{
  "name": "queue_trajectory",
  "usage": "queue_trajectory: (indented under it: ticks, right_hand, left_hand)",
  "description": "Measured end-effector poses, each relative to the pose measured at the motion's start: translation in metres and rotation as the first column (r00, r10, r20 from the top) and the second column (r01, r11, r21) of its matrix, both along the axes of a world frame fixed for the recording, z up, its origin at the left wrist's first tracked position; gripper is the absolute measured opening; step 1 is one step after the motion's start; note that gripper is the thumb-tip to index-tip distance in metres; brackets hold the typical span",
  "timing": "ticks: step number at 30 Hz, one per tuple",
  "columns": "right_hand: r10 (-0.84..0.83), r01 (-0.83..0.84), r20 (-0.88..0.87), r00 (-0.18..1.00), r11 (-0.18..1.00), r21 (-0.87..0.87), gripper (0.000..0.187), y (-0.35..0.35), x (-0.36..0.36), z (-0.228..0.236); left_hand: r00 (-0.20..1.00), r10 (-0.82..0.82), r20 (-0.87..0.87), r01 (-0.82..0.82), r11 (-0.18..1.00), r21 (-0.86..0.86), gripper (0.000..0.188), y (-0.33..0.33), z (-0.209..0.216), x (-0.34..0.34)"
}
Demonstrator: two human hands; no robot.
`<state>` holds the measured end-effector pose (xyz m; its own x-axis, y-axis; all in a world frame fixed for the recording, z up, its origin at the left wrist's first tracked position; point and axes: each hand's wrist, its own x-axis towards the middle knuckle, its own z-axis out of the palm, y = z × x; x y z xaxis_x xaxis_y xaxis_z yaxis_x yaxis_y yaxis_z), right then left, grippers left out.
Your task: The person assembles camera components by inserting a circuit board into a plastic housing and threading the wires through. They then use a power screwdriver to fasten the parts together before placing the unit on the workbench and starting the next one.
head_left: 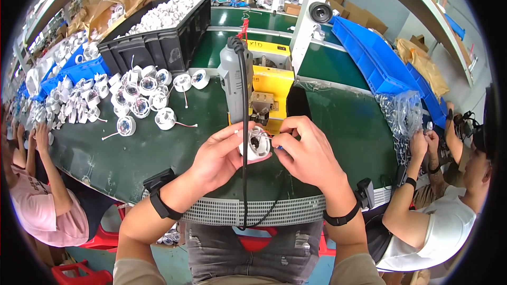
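My left hand (215,159) is closed around a white round plastic housing (260,153) with a dark hollow middle. The housing is held just above the near part of the green bench. At its right rim, my right hand (311,155) pinches a thin wire at the opening. A small blue piece shows under those fingertips, too covered to name. Right beyond the hands stands a yellow machine (282,82), with a grey handheld power tool (232,79) upright against its left side. A black cable (244,179) hangs down in front of the housing and partly hides it.
Left on the bench (179,158) lie several white lamp-like units (140,106) with short leads. Behind them, a black crate (148,47) holds white parts. Blue trays (377,58) and a bag of screws (404,113) sit at the right. People work on both sides.
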<state>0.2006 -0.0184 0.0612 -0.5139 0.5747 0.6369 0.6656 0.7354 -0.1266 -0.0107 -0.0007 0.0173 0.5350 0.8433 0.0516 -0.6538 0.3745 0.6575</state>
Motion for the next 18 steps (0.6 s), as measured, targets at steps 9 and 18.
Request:
queue_trajectory:
  ticks: [9,18]
  right_hand:
    - [0.037,-0.39,-0.588,0.808,0.782,-0.486,0.016,-0.002,0.006,-0.003]
    - [-0.12,-0.633,-0.851,0.511,0.616,-0.468,0.015,0.001,-0.019,-0.025]
  left_hand:
    - [0.995,-0.003,0.104,0.002,1.0,0.016,0.023,-0.002,-0.002,0.0]
    - [0.978,-0.074,0.194,0.043,0.987,0.156,0.032,-0.002,0.0,0.001]
